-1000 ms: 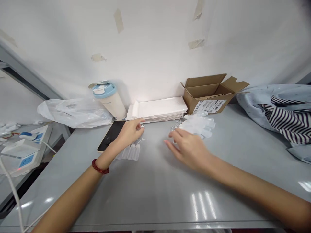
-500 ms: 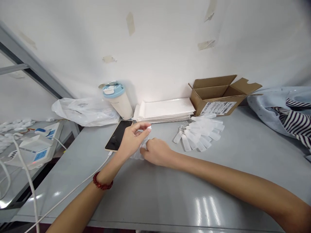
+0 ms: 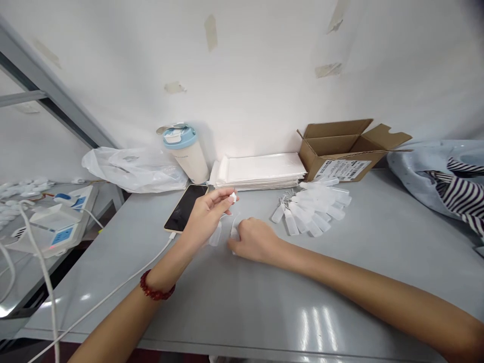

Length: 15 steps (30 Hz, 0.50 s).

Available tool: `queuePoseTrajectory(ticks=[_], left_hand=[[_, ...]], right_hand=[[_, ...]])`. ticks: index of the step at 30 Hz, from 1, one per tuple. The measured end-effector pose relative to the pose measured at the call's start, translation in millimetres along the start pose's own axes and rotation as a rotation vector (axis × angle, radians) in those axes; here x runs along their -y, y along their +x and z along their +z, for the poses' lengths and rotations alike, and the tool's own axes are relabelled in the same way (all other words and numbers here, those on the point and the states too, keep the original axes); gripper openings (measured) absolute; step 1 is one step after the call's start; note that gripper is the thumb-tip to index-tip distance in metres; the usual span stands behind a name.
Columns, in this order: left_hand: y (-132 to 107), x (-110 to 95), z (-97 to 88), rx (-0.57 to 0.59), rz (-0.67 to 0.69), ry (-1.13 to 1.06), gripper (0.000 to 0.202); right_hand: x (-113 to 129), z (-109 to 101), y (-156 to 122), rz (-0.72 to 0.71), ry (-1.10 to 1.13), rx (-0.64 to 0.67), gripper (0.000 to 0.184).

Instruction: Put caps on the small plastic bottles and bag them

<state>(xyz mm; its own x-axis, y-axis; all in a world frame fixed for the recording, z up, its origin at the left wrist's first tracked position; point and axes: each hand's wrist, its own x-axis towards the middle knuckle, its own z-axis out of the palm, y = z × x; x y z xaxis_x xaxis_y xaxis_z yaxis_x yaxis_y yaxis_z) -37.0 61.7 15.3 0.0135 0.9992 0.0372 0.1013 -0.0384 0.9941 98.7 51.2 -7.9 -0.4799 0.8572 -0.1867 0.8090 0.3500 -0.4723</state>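
Observation:
My left hand point(image 3: 206, 216), with a red bead bracelet at the wrist, pinches a small white piece point(image 3: 233, 197) between thumb and fingertips. To its right, my right hand point(image 3: 257, 240) has its fingers closed on a translucent white tag point(image 3: 235, 233) with a thin loop at its top; the fingers cover part of it. Another translucent tag point(image 3: 215, 236) shows beneath the left hand, partly hidden. A fanned bunch of similar tags point(image 3: 310, 210) with thin loops lies on the table to the right of both hands.
Behind the hands lie a stack of white packets point(image 3: 262, 170) and a phone point(image 3: 185, 207) on a white cable. A blue-lidded cup point(image 3: 192, 160), a plastic bag point(image 3: 134, 171) and an open cardboard box point(image 3: 336, 156) line the wall. Striped cloth point(image 3: 459, 189) lies at the far right.
My right hand has moved slightly right, away from the left, and the tag in it shows more clearly. The left hand keeps its pinch on the white piece. The view has shifted a little.

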Motion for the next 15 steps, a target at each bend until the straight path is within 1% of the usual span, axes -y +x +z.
queuePoseTrajectory(ticks=[4, 9, 10, 12, 14, 15], left_hand=[[-5.1, -3.6, 1.1, 0.068, -0.084, -0.087, 0.023], [-9.0, -3.4, 3.3, 0.091, -0.156, -0.209, 0.017], [-9.6, -2.1, 4.0, 0.094, -0.164, -0.228, 0.017], [-11.2, 1.3, 6.1, 0.108, -0.187, -0.246, 0.022], [-13.7, 4.6, 9.3, 0.149, -0.219, -0.238, 0.025], [-15.4, 5.6, 11.3, 0.185, -0.238, -0.231, 0.023]], right_hand=[[-14.2, 0.5, -13.3, 0.006, 0.037, -0.033, 0.028], [-37.6, -5.9, -39.1, -0.029, 0.144, -0.095, 0.027], [-43.1, -8.1, -45.1, -0.051, 0.193, -0.108, 0.026], [-54.1, -13.0, -56.7, -0.107, 0.387, -0.164, 0.025], [-63.1, -18.2, -66.7, -0.107, 0.522, -0.206, 0.025], [-66.1, -21.0, -70.7, -0.101, 0.569, -0.203, 0.024]])
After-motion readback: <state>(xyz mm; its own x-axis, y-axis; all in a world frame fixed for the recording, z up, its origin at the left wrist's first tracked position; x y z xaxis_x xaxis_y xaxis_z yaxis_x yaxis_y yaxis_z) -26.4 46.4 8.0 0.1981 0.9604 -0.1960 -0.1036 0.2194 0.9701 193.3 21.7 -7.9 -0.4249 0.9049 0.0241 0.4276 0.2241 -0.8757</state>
